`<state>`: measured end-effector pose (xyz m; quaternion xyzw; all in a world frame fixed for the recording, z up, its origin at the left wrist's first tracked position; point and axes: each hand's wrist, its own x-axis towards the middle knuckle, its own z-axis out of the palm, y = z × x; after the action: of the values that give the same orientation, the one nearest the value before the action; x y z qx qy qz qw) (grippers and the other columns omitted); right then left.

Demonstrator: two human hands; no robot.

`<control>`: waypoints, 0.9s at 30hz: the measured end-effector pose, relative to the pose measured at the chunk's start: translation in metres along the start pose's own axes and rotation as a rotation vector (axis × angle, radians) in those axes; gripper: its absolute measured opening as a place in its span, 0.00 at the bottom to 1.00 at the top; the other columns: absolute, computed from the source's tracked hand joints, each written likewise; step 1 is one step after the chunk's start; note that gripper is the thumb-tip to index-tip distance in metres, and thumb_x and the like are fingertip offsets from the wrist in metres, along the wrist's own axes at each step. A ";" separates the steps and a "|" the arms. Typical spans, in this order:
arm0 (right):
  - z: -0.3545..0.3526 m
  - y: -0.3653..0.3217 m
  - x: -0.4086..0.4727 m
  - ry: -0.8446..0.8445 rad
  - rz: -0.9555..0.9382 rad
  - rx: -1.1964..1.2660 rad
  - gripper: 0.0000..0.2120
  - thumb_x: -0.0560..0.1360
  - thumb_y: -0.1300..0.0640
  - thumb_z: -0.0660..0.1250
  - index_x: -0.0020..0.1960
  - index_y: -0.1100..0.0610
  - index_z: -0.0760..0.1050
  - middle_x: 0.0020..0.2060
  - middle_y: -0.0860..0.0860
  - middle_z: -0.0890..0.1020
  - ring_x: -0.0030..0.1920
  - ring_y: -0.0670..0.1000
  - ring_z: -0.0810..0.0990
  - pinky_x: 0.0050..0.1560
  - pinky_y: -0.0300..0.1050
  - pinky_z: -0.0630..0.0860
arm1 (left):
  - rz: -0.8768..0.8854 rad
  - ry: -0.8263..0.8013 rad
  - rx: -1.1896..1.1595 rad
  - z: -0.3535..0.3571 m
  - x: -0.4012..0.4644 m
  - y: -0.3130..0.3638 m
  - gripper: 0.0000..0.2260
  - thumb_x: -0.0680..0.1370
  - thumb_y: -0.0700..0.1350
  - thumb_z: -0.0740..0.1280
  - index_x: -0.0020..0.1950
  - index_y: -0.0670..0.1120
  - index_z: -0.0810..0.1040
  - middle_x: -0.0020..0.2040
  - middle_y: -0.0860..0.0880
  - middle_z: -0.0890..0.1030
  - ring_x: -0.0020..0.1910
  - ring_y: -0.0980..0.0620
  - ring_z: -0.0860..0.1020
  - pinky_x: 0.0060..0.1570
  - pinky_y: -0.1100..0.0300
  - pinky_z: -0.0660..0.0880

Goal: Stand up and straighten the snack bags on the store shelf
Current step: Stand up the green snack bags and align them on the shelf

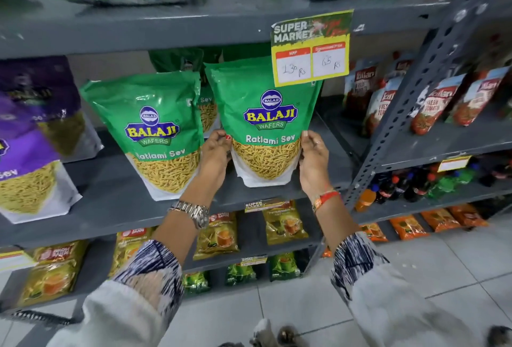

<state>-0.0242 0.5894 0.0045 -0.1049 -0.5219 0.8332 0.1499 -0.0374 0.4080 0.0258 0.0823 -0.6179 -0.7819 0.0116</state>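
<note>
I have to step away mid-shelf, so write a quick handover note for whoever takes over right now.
Left hand and right hand grip the sides of the right green Ratlami Sev bag, upright at the shelf front.
Left green bag stands but leans left; more green bags sit behind.
Purple bags at far left are tilted.
Left: release this bag, straighten the leaning ones.

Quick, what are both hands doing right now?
Left hand: holding the green Ratlami Sev bag by its left edge.
Right hand: holding its right edge.
</note>
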 end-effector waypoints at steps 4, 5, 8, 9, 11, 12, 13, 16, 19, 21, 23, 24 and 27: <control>0.008 0.008 0.023 -0.050 0.029 0.006 0.08 0.80 0.61 0.58 0.46 0.55 0.74 0.43 0.52 0.80 0.42 0.47 0.79 0.46 0.42 0.76 | -0.027 0.041 -0.036 0.009 0.021 0.001 0.13 0.78 0.31 0.54 0.41 0.48 0.69 0.43 0.49 0.75 0.42 0.53 0.72 0.57 0.52 0.70; 0.008 0.011 0.028 -0.054 0.046 -0.002 0.07 0.80 0.61 0.58 0.46 0.54 0.73 0.43 0.52 0.80 0.43 0.47 0.79 0.46 0.42 0.76 | -0.039 0.063 -0.046 0.010 0.024 -0.001 0.13 0.78 0.31 0.54 0.41 0.47 0.69 0.43 0.49 0.75 0.43 0.54 0.73 0.62 0.51 0.69; 0.004 0.023 0.037 -0.070 0.090 -0.035 0.08 0.80 0.60 0.58 0.47 0.52 0.74 0.44 0.50 0.81 0.43 0.46 0.80 0.45 0.41 0.77 | -0.061 0.079 -0.067 0.009 0.031 -0.010 0.12 0.78 0.31 0.54 0.43 0.46 0.71 0.46 0.48 0.77 0.46 0.52 0.74 0.67 0.48 0.66; 0.002 0.026 0.040 -0.076 0.095 -0.050 0.08 0.80 0.59 0.58 0.48 0.52 0.74 0.44 0.49 0.81 0.43 0.44 0.81 0.44 0.40 0.77 | -0.051 0.064 -0.069 0.008 0.032 -0.014 0.11 0.78 0.30 0.54 0.47 0.44 0.71 0.49 0.45 0.78 0.48 0.51 0.74 0.68 0.48 0.66; -0.001 0.030 0.045 -0.083 0.109 -0.073 0.07 0.80 0.56 0.58 0.52 0.52 0.75 0.47 0.49 0.82 0.45 0.44 0.82 0.47 0.41 0.78 | -0.016 0.048 -0.091 0.006 0.034 -0.020 0.12 0.77 0.30 0.55 0.56 0.43 0.71 0.60 0.40 0.77 0.56 0.48 0.74 0.68 0.49 0.66; -0.002 0.031 0.048 -0.082 0.128 -0.074 0.09 0.80 0.53 0.58 0.56 0.53 0.74 0.51 0.50 0.82 0.49 0.46 0.82 0.51 0.44 0.77 | -0.001 0.048 -0.109 0.005 0.036 -0.023 0.13 0.77 0.32 0.57 0.59 0.43 0.71 0.62 0.41 0.76 0.59 0.48 0.74 0.69 0.49 0.66; -0.003 0.032 0.051 -0.078 0.154 -0.069 0.15 0.80 0.49 0.57 0.62 0.53 0.72 0.56 0.51 0.81 0.55 0.48 0.80 0.57 0.47 0.75 | 0.004 0.051 -0.122 0.004 0.037 -0.027 0.13 0.78 0.36 0.59 0.60 0.44 0.71 0.64 0.42 0.75 0.62 0.47 0.73 0.70 0.49 0.65; -0.005 0.033 0.053 -0.098 0.198 -0.086 0.23 0.78 0.42 0.56 0.69 0.50 0.68 0.65 0.51 0.77 0.62 0.50 0.76 0.61 0.48 0.72 | -0.041 0.051 -0.125 0.001 0.039 -0.037 0.20 0.78 0.51 0.60 0.69 0.46 0.68 0.71 0.46 0.70 0.71 0.47 0.67 0.73 0.47 0.59; -0.001 0.036 0.053 -0.182 0.225 -0.162 0.23 0.77 0.37 0.53 0.67 0.45 0.71 0.64 0.47 0.78 0.62 0.46 0.76 0.57 0.43 0.71 | -0.089 0.022 -0.109 0.001 0.040 -0.044 0.25 0.76 0.59 0.59 0.71 0.51 0.66 0.73 0.49 0.68 0.73 0.49 0.64 0.74 0.47 0.58; 0.001 0.038 0.052 -0.228 0.228 -0.203 0.24 0.77 0.37 0.52 0.68 0.46 0.71 0.64 0.46 0.78 0.61 0.44 0.77 0.54 0.39 0.72 | -0.095 -0.010 -0.091 0.004 0.041 -0.043 0.25 0.76 0.60 0.58 0.70 0.51 0.68 0.72 0.50 0.70 0.71 0.50 0.66 0.73 0.47 0.59; 0.004 0.038 0.050 -0.246 0.215 -0.226 0.22 0.78 0.38 0.52 0.64 0.44 0.73 0.58 0.43 0.81 0.54 0.39 0.80 0.48 0.35 0.74 | -0.088 -0.058 -0.108 0.008 0.041 -0.040 0.20 0.77 0.58 0.58 0.64 0.51 0.74 0.67 0.49 0.75 0.66 0.49 0.73 0.69 0.47 0.66; 0.005 0.038 0.049 -0.248 0.210 -0.228 0.20 0.78 0.38 0.51 0.61 0.43 0.75 0.55 0.40 0.82 0.52 0.37 0.81 0.48 0.35 0.74 | -0.087 -0.078 -0.119 0.009 0.041 -0.039 0.17 0.77 0.57 0.58 0.60 0.52 0.75 0.64 0.48 0.77 0.62 0.50 0.76 0.66 0.48 0.70; 0.005 0.038 0.045 -0.245 0.200 -0.231 0.19 0.78 0.39 0.51 0.62 0.43 0.74 0.55 0.41 0.82 0.53 0.38 0.80 0.49 0.35 0.75 | -0.069 -0.082 -0.108 0.009 0.038 -0.041 0.15 0.77 0.57 0.57 0.58 0.53 0.75 0.59 0.50 0.78 0.52 0.57 0.79 0.56 0.57 0.75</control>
<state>-0.0728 0.5857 -0.0289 -0.0707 -0.6153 0.7850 -0.0111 -0.0724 0.4217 -0.0160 0.0709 -0.5716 -0.8166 -0.0365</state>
